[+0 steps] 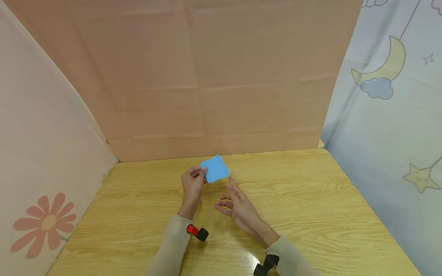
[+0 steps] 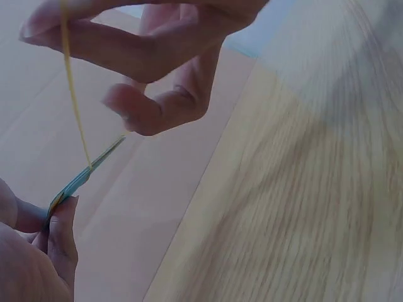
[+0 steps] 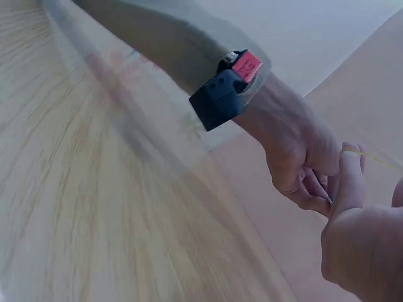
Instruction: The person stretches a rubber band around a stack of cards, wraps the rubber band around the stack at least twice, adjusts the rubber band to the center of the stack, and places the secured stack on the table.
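Observation:
My left hand (image 1: 193, 184) pinches a flat light-blue square card (image 1: 215, 168) by its left side, holding it tilted above the table. The card's corners are rounded, and it shows nearly edge-on in the left wrist view. A thin yellow rubber band (image 2: 73, 94) runs from the card to the fingers of my right hand (image 1: 241, 209). Those fingers are bent, with the band hooked over them and drawn out from the card. In the right wrist view the band crosses a fingertip, while the card is mostly hidden behind the hands.
The wood-grain table (image 1: 138, 214) extends under both hands. A plain orange-brown cloth (image 1: 214, 76) hangs at its far edge, with patterned cloths at both sides. Each sleeve carries a strapped-on wrist camera, such as the black one (image 1: 266, 264) on the right.

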A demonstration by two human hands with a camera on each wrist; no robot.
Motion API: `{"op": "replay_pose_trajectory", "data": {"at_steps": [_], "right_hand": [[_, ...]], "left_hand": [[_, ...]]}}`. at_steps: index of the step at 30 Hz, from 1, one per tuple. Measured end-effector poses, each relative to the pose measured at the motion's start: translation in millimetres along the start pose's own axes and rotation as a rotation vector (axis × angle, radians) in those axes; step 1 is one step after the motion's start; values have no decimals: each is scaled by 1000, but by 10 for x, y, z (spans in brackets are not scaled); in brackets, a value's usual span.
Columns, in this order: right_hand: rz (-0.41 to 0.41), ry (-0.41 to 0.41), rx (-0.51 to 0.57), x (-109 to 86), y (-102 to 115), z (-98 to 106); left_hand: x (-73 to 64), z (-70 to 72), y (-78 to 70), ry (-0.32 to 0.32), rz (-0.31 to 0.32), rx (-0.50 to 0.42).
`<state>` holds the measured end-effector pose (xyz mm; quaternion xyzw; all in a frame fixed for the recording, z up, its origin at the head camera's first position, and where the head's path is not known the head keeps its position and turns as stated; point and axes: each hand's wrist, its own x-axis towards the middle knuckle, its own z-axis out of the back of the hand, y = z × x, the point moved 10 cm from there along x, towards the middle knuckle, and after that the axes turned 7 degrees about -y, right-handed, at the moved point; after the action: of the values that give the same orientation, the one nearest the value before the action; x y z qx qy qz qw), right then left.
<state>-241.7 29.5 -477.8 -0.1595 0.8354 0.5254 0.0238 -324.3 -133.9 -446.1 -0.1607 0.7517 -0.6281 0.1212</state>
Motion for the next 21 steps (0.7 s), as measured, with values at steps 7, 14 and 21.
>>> {"op": "replay_pose_trajectory", "data": {"at_steps": [7, 14, 21], "right_hand": [[-97, -124, 220, 96, 55, 214], [-113, -194, 282, 200, 115, 467], [-100, -165, 201, 247, 147, 584]], "left_hand": [[-43, -46, 62, 69, 8, 15], [-151, -186, 81, 213, 19, 24], [-203, -287, 72, 329, 36, 12]]}}
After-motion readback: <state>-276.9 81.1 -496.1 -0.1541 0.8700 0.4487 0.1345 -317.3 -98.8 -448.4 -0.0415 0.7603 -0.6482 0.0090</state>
